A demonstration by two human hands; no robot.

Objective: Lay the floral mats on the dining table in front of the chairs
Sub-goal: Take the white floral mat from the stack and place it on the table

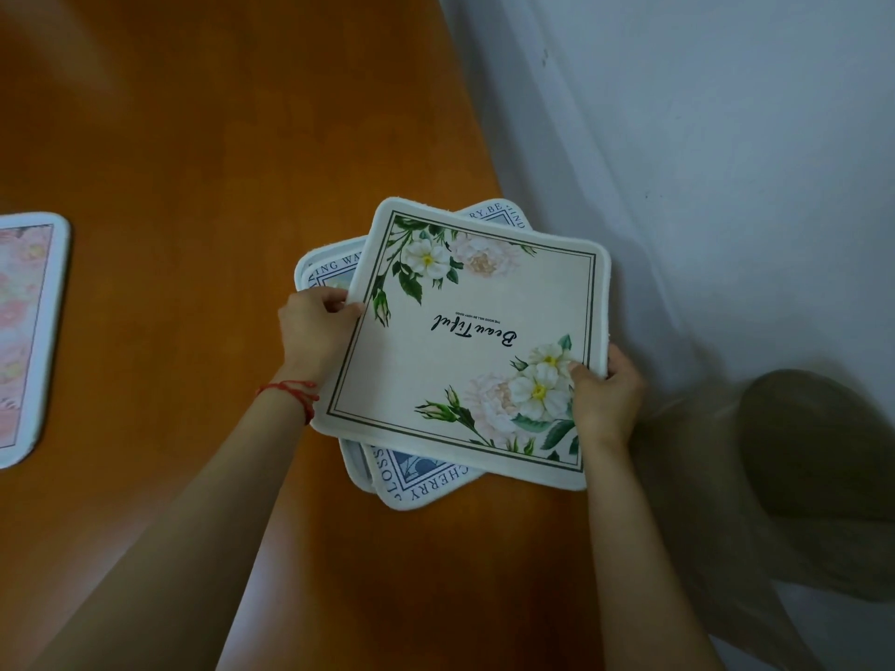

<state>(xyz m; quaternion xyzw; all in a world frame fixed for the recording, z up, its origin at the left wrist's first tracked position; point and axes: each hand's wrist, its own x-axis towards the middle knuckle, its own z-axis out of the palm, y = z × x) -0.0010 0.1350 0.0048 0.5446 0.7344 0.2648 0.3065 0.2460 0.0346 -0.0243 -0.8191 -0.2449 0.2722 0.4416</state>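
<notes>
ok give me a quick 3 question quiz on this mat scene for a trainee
1. True or false: both hands grip the cream mat printed "Beautiful".
2. What colour is the border of the mat directly beneath it? A) blue B) red C) black
3. Fill in: the pink floral mat lies flat on the wooden table at the picture's ____ edge.

Key
1. True: the left hand holds its left edge, the right hand pinches its right corner.
2. A
3. left
</notes>
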